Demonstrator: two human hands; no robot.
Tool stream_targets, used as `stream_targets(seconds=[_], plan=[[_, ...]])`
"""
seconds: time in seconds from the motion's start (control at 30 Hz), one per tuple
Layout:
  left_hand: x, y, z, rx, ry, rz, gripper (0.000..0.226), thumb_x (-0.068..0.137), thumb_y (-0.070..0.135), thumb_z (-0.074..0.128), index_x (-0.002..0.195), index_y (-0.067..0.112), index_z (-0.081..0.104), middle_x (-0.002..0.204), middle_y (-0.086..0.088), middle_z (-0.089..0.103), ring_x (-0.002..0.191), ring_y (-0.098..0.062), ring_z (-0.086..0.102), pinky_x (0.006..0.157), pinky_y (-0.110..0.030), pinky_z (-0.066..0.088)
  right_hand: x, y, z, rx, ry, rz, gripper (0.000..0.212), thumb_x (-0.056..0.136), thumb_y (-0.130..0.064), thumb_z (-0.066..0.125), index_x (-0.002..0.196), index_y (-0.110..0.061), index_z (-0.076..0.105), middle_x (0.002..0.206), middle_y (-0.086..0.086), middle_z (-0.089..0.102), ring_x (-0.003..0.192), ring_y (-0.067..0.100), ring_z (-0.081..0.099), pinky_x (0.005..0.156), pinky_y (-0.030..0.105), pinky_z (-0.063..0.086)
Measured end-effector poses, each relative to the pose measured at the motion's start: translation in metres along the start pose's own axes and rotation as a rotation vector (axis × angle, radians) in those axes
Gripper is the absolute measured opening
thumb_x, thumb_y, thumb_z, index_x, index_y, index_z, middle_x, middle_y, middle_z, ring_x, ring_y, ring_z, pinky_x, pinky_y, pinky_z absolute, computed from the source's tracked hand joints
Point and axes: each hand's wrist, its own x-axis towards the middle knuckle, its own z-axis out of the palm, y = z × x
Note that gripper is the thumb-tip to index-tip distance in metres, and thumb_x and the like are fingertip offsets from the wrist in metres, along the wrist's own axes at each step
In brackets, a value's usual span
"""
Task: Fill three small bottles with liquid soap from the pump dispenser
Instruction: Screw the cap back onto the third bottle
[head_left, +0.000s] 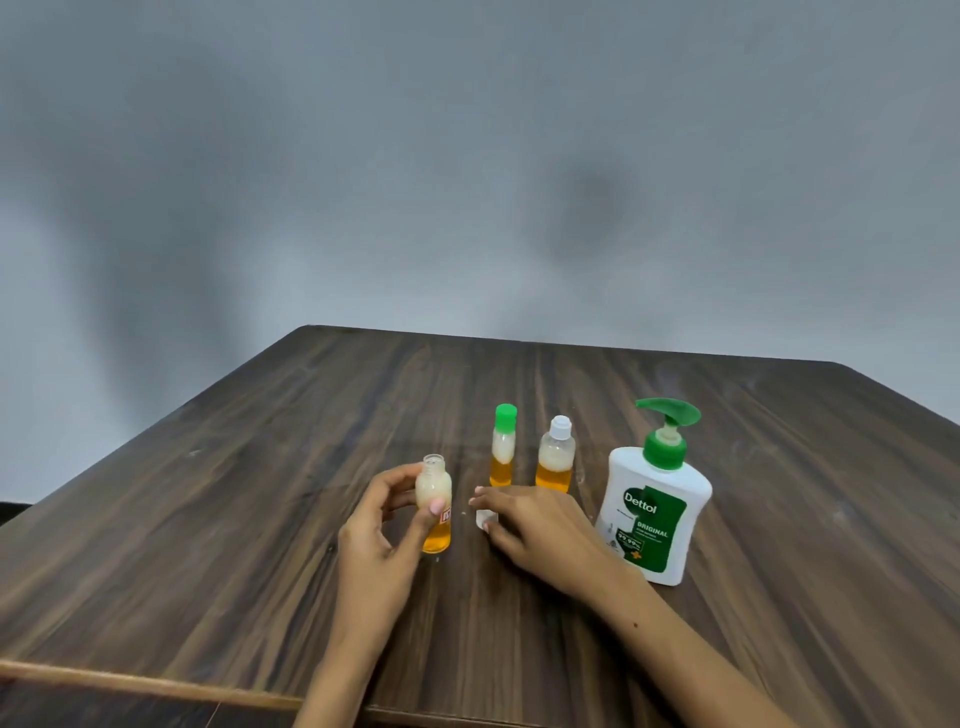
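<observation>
My left hand grips an uncapped small clear bottle, upright on the table, with orange soap below and foam above. My right hand lies on the table beside it, its fingertips around a small white cap. Behind stand two capped small bottles: a slim one with a green cap and a rounder one with a white cap, both holding orange soap topped with foam. The white pump dispenser with a green pump head and green label stands to the right of my right hand.
The dark wood table has its near edge at the bottom left and its far edge against a grey wall. Bare tabletop lies left of the bottles and right of the dispenser.
</observation>
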Motion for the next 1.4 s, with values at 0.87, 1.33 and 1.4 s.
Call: stream_targets(seconds=[0.87, 1.33, 1.4], plan=[[-0.007, -0.002, -0.004, 0.068, -0.113, -0.043, 0.044, 0.064, 0.045, 0.077, 0.102, 0.024, 0.069, 0.096, 0.011, 0.074, 0.091, -0.003, 0.069, 0.083, -0.017, 0.052, 0.011, -0.038, -0.024, 0.658, 0.316, -0.050, 0.023, 0.090, -0.009, 0.067, 0.112, -0.014, 0.072, 0.109, -0.002, 0.069, 0.106, 0.003, 0.062, 0.090, 0.019, 0.049], [-0.009, 0.001, -0.006, 0.091, -0.108, -0.056, 0.043, 0.066, 0.044, 0.084, 0.103, 0.027, 0.068, 0.097, 0.016, 0.073, 0.093, -0.001, 0.068, 0.083, -0.023, 0.051, 0.020, -0.041, -0.026, 0.535, 0.342, -0.022, 0.020, 0.087, -0.019, 0.071, 0.107, -0.019, 0.069, 0.103, -0.007, 0.066, 0.097, 0.002, 0.060, 0.083, 0.018, 0.050], [-0.009, 0.001, -0.006, 0.068, -0.105, -0.076, 0.047, 0.064, 0.050, 0.076, 0.103, 0.026, 0.069, 0.097, 0.015, 0.074, 0.094, -0.003, 0.069, 0.084, -0.025, 0.051, 0.019, -0.037, -0.032, 0.572, 0.332, 0.015, 0.019, 0.088, -0.015, 0.071, 0.104, -0.018, 0.062, 0.101, -0.010, 0.065, 0.096, 0.002, 0.063, 0.081, 0.018, 0.052]])
